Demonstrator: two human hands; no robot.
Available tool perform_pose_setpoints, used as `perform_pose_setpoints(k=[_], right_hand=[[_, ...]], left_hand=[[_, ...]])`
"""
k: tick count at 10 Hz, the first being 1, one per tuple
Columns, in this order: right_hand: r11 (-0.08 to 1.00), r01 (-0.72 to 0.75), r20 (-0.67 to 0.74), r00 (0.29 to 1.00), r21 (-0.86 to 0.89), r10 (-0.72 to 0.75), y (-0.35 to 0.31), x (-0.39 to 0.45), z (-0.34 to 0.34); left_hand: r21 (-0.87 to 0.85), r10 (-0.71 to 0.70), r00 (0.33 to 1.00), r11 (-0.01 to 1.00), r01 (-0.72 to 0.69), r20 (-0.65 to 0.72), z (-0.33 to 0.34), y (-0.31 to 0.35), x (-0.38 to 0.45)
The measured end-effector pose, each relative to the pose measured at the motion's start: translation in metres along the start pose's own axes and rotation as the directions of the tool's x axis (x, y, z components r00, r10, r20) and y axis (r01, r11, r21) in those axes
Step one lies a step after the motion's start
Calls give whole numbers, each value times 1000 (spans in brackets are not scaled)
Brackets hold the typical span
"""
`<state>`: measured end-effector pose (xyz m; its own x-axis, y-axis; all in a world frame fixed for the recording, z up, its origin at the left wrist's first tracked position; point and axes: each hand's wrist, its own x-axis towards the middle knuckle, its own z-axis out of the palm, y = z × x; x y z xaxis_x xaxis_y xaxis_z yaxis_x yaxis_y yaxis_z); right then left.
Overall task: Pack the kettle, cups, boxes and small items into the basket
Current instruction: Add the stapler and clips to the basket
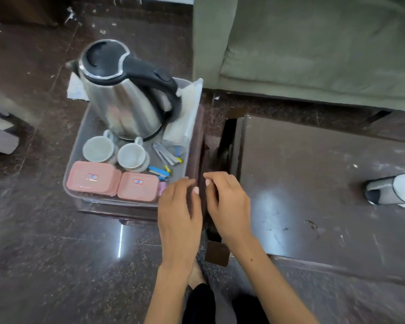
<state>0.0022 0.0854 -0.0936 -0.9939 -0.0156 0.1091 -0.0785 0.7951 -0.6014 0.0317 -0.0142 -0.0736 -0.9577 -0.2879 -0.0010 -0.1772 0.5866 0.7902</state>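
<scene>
Head view: basket (78, 146) rim behind left hand (179, 208)

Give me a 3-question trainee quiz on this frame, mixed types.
1. True or false: the kettle lies on its side.
2. How many pink boxes sit in the basket?
3. The two cups are: A) upside down B) upright, open side up C) stacked.

Key: 1 false, it stands upright. 2 two, side by side at the near edge. 3 B.
</scene>
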Motion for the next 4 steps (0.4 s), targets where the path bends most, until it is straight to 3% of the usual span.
perform_pose_setpoints(k=[1, 2, 3, 4], right_hand=[[997, -63, -89, 994, -54, 59, 46, -24, -32], [990, -104, -142, 986, -91, 91, 85, -45, -64], [973, -171, -192, 971, -155, 141, 148, -93, -138], [965, -181, -229, 964, -187, 136, 184, -126, -195]], left_hand=[[122, 128, 989, 983, -137, 74, 39, 18, -21], [146, 168, 973, 971, -191, 156, 70, 41, -45], [162, 252, 931, 940, -301, 265, 112, 97, -98], [151, 310, 910, 921, -359, 274, 137, 139, -139]])
